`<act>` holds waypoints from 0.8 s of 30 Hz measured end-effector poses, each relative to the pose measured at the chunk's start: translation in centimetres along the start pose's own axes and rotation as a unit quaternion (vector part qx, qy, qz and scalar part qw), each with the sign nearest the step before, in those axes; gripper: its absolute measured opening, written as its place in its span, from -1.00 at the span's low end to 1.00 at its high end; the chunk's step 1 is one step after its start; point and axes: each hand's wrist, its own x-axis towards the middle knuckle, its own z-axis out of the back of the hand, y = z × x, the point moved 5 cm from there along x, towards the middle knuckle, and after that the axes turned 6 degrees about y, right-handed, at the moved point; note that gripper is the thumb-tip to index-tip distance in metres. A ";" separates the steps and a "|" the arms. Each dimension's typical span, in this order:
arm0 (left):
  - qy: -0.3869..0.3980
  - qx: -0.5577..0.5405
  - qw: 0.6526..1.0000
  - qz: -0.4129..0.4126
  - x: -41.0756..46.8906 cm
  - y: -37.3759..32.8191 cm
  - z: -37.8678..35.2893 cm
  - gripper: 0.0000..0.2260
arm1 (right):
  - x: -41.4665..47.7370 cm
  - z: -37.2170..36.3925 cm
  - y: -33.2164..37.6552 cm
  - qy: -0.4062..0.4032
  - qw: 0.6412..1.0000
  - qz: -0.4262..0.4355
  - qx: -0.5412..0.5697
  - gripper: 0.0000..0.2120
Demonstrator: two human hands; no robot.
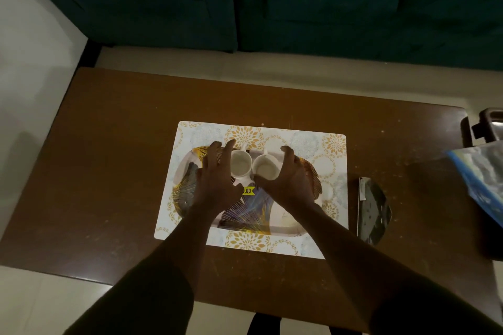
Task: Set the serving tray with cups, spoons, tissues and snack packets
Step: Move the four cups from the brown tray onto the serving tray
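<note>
A patterned serving tray (246, 216) with gold and purple leaf print and a yellow price sticker lies on a floral placemat (299, 141). Two white cups stand side by side at the tray's far part: the left cup (241, 164) and the right cup (265, 168). My left hand (217, 179) rests beside the left cup with fingers spread, touching its left side. My right hand (288, 179) curls around the right cup's right side. A dark snack packet (374, 209) lies on the table right of the placemat.
The brown wooden table (122, 171) stands in front of a dark green sofa (272, 3). A blue and white plastic packet (481, 179) overhangs the right edge, with a dark metal object (490, 124) behind it. Pale floor surrounds the table.
</note>
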 end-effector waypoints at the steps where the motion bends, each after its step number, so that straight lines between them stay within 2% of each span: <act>1: 0.008 0.017 1.000 -0.012 -0.1 -0.3 0.3 -0.12 | 0.2 0.8 0.1 -0.009 1.000 0.005 -0.014 -0.07; 6: 0.016 0.059 0.996 -0.063 0.4 -3.4 1.7 -0.21 | 1.6 6.1 -0.2 -0.088 0.995 0.042 -0.032 -0.23; 11: -0.060 0.030 0.994 -0.083 2.5 -10.0 2.3 -0.34 | 2.3 13.1 -3.6 -0.164 0.984 0.017 -0.067 -0.45; 14: -0.057 0.009 0.993 -0.104 4.0 -15.4 0.6 -0.36 | 2.3 17.9 -7.4 -0.196 0.978 -0.018 -0.073 -0.56; 20: -0.033 -0.032 0.986 -0.158 5.9 -26.7 -5.1 -0.43 | 1.1 25.6 -16.9 -0.196 0.974 -0.085 -0.075 -0.56; 24: 0.014 -0.016 0.979 -0.204 6.7 -34.6 -10.0 -0.41 | -1.0 30.4 -23.8 -0.197 0.972 -0.114 -0.060 -0.53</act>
